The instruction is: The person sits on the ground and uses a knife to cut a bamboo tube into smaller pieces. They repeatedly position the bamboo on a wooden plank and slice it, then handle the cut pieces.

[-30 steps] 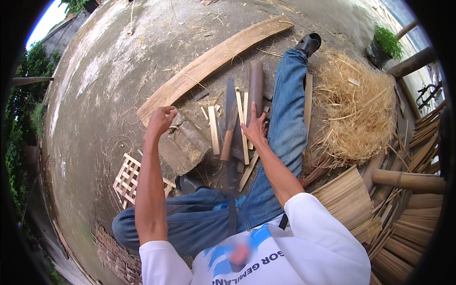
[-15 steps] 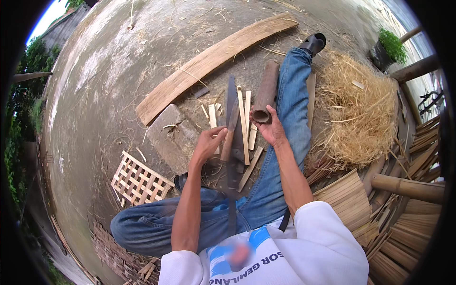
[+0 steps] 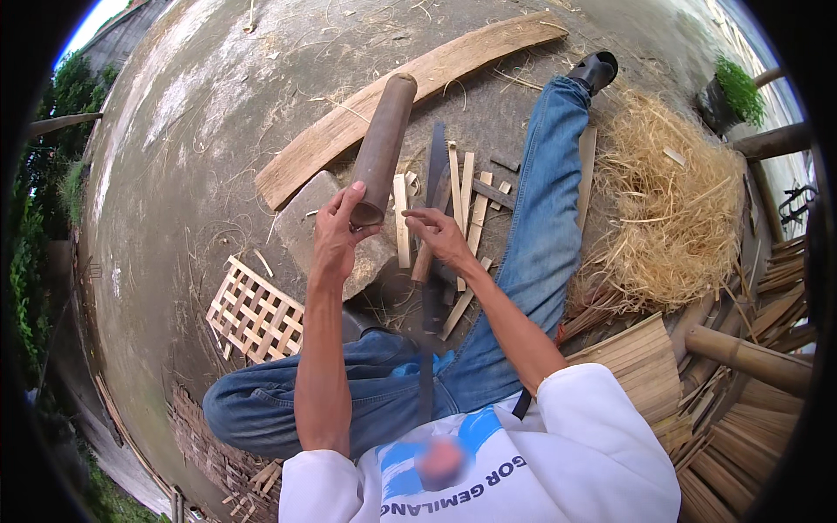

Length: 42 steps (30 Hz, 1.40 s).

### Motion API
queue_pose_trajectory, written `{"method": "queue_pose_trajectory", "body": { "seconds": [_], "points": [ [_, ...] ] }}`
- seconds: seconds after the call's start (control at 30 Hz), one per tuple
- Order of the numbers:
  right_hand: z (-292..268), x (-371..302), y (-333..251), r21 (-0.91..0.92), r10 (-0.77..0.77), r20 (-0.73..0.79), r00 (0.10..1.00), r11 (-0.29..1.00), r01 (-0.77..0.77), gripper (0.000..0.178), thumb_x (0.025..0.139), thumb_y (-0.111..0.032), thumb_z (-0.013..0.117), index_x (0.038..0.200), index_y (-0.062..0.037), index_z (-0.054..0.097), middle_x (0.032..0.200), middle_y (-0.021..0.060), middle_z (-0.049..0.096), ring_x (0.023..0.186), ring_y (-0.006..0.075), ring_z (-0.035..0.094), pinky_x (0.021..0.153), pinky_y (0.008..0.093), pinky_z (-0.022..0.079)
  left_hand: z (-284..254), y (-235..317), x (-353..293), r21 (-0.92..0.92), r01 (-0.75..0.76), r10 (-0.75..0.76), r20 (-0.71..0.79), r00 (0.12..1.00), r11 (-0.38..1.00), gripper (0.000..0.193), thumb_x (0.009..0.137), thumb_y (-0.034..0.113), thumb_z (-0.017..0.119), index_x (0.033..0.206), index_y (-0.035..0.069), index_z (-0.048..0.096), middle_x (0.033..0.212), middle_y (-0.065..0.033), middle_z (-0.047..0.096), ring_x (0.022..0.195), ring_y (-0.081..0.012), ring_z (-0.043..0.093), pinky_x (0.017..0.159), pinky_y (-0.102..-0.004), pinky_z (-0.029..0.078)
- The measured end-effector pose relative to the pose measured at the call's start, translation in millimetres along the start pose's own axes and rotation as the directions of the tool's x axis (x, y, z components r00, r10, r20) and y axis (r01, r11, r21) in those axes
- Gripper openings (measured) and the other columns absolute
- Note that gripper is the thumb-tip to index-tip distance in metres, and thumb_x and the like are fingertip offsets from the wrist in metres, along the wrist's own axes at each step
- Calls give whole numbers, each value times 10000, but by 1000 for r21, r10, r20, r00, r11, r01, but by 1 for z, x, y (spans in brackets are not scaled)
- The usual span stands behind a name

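Observation:
My left hand (image 3: 336, 234) is wrapped round the lower end of a brown bamboo tube (image 3: 384, 144). The tube tilts away from me over a stone block, its hollow end facing me. To its right, my right hand (image 3: 443, 237) is open, fingers stretched leftward and holding nothing I can see. It hovers by a wooden-handled knife (image 3: 421, 264), whose blade it partly hides. A long dark metal blade (image 3: 438, 148) reaches past the knife. Pale bamboo strips (image 3: 478, 213) lie between the blade and my outstretched leg.
The stone block (image 3: 301, 205) sits before a long wooden plank (image 3: 418, 78). A woven bamboo lattice (image 3: 257, 312) lies left of my bent leg. On the right are a heap of shavings (image 3: 671, 209), a bamboo pole (image 3: 750, 357) and stacked slats (image 3: 741, 444).
The bamboo tube has passed from my right hand to my left and moved leftward over the stone block. My right hand has shifted left toward the knife, where my left hand was.

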State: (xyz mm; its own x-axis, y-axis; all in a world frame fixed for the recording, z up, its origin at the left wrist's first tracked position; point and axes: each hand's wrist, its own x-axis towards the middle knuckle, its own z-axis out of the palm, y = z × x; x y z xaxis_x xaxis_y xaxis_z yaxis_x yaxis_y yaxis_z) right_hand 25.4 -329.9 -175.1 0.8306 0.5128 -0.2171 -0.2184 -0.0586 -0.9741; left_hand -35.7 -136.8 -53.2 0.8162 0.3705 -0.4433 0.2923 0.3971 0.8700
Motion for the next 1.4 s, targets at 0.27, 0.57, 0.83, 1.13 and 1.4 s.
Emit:
{"method": "queue_pose_trajectory", "body": {
  "seconds": [0.27, 0.57, 0.83, 1.13, 1.4],
  "points": [
    [20, -18, 53, -747, -19, -87, 996, 662, -52, 594, 882, -293, 738, 1413, -109, 549, 1188, 253, 522, 1045, 455, 600, 886, 527, 492, -52, 26, -4, -278, -127, 56, -249, 967, 952, 540, 907, 441, 754, 1187, 4, 608, 921, -112, 699, 738, -228, 723, 584, -259, 565],
    [22, -18, 43, -728, 193, -132, 972, 647, -228, 1075, 805, -130, 688, 1660, -231, 46, 1251, 360, 423, 876, 492, 643, 808, 519, 535, -50, 2, 6, -357, -163, 90, -211, 973, 920, 565, 936, 454, 725, 1231, -3, 571, 970, -119, 685, 798, -228, 723, 602, -259, 564],
    [-30, -5, 47, -114, 177, -526, 832, 955, -275, 598, 884, -208, 673, 1407, 11, 484, 1092, 198, 674, 843, 281, 698, 744, 420, 565, -15, -51, 19, -310, 61, -51, 42, 998, 949, 632, 923, 494, 725, 1281, 1, 555, 1050, -123, 693, 857, -225, 722, 606, -245, 552],
    [-66, -7, 56, -195, -39, -594, 804, 976, -97, 410, 930, -283, 726, 1208, -10, 597, 912, 84, 672, 610, 158, 647, 533, 323, 521, 28, -120, 9, -134, 397, -353, 264, 898, 908, 601, 960, 483, 676, 1328, 24, 555, 1049, -112, 705, 918, -229, 711, 685, -297, 511],
    [-75, -6, 92, -234, 16, -748, 663, 929, -286, 514, 965, -310, 662, 1344, -15, 479, 1203, 252, 593, 1071, 366, 598, 902, 475, 479, 27, -122, 6, 42, 384, -377, 304, 875, 923, 635, 984, 462, 632, 1492, 102, 505, 1220, -89, 649, 1045, -223, 642, 820, -340, 458]
  ]
}}
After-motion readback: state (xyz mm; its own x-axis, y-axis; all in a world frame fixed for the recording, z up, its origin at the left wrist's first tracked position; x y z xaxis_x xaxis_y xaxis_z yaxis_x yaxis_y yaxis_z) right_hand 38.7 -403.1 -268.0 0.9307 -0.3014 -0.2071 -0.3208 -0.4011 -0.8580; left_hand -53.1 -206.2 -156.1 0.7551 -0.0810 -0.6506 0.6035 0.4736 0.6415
